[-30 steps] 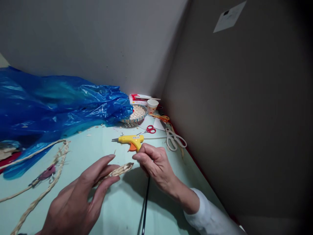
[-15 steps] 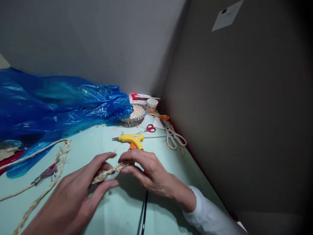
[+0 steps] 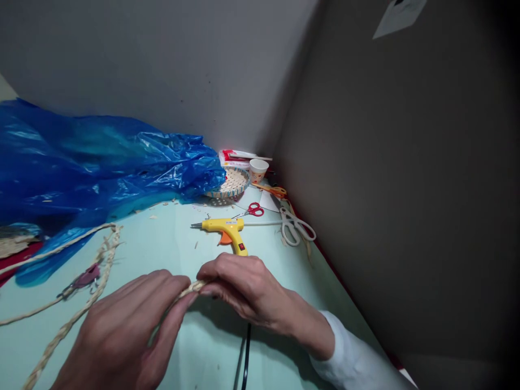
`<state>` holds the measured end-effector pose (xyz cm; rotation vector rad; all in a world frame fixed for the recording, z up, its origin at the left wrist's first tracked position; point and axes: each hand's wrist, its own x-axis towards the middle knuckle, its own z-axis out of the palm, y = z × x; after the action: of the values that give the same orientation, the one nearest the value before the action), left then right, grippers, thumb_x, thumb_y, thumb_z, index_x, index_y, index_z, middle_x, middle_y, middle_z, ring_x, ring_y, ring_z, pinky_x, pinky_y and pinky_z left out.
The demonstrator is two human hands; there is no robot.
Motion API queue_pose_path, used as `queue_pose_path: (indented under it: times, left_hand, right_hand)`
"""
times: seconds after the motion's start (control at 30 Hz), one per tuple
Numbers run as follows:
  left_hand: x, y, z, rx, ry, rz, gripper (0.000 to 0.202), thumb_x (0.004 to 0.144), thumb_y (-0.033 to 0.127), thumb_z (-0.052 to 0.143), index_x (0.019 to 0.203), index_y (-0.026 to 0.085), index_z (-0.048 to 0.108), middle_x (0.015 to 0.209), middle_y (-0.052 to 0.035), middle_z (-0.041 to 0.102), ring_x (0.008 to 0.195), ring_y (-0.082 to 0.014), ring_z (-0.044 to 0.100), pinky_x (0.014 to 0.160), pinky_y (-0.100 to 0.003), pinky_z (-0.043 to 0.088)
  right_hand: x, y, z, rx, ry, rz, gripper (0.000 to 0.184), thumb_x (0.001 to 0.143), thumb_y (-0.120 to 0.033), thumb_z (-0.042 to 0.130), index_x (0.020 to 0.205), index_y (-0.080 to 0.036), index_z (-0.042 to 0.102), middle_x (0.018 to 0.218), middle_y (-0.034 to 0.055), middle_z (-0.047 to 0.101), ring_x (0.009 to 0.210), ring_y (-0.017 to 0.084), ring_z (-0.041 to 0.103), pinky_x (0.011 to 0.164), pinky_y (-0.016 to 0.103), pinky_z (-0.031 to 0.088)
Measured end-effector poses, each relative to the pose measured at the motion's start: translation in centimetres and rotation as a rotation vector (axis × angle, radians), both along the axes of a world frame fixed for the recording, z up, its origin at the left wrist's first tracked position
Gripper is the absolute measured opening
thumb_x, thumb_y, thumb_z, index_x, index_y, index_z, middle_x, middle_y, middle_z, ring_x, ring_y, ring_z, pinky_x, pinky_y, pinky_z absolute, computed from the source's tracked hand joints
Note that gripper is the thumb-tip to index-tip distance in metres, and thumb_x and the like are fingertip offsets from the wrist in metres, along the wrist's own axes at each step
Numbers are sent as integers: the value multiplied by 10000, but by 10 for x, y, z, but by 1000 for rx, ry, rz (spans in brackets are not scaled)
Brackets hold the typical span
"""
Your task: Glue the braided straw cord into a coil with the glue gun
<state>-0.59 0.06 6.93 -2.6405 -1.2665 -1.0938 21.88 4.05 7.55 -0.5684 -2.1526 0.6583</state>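
Note:
A pale braided straw cord (image 3: 192,289) runs between my two hands over the table. My left hand (image 3: 134,319) is closed on it, with thumb and fingers pinching near its visible left end. Just to the right, my right hand (image 3: 244,284) pinches the same cord between thumb and fingertips. The rest of this piece is hidden inside the hands. Beyond the right hand lies a yellow glue gun (image 3: 225,226) with an orange trigger, its nozzle pointing left. A longer braided cord (image 3: 77,319) curves along the table on the left, beside a mauve clip (image 3: 86,277).
Blue plastic sheeting (image 3: 101,162) is heaped at the back left. Toward the corner stand a woven basket (image 3: 233,182) and a paper cup (image 3: 258,170). Red-handled scissors (image 3: 255,209) and grey-handled scissors (image 3: 298,227) lie nearby. A black cable (image 3: 246,357) runs toward me. A wall rises on the right.
My left hand, open around the braid before, has closed its thumb and fingers on it. Both hands are closer together. The whole view has shifted slightly.

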Motion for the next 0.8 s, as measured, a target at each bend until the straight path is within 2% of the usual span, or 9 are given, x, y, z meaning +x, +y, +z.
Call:
queue_pose_path:
  times: [0.13,0.27,0.33,0.43,0.57,0.67,0.8]
  left_hand:
    - [2,3,-2,52,-10,-64,146,998,133,561,935,263,580,740,7,668,648,-182,637,642,-340,431]
    - [5,7,-1,86,26,-64,132,996,126,540,989,240,605,724,-5,703,635,-178,677,652,-298,487]
    - [4,10,0,-7,-9,-43,124,1043,214,509,1035,252,627,791,2,755,676,-160,725,698,-244,525]
    - [-4,16,0,-239,-102,7,247,1083,423,460,1070,314,682,937,40,825,802,-142,790,758,-170,547]
    - [-17,24,-1,-470,-89,80,336,1021,579,496,1016,352,745,834,77,827,680,-149,760,626,-183,540]
    - [-20,26,1,-537,-36,82,349,989,611,520,973,344,744,832,73,817,699,-160,754,617,-199,525]
    - [-16,22,6,-532,-16,62,365,1009,596,474,862,325,670,655,92,704,561,-141,662,544,-213,461]
  right_hand:
    - [-4,-3,-5,-10,-36,-45,246,1151,-389,440,1059,-208,579,918,70,734,783,157,689,690,242,513]
    - [-5,-2,-8,-28,-60,-72,336,1157,-435,391,1019,-198,586,871,65,715,738,166,667,643,256,470]
    - [-3,1,-7,-96,-69,-74,353,1147,-465,413,1010,-200,602,855,49,704,712,163,647,660,262,467]
    - [3,8,-2,-234,-67,-101,379,1117,-524,471,978,-209,632,820,16,681,678,148,615,677,257,456]
    - [8,14,3,-276,-49,-121,408,1097,-533,518,935,-195,677,815,10,684,712,139,610,682,245,440]
    - [7,15,3,-280,-39,-115,414,1095,-524,533,931,-181,698,804,9,689,688,128,592,675,242,442]
    - [5,14,3,-285,-29,-108,417,1093,-521,541,929,-177,711,774,5,684,659,123,578,661,245,439]
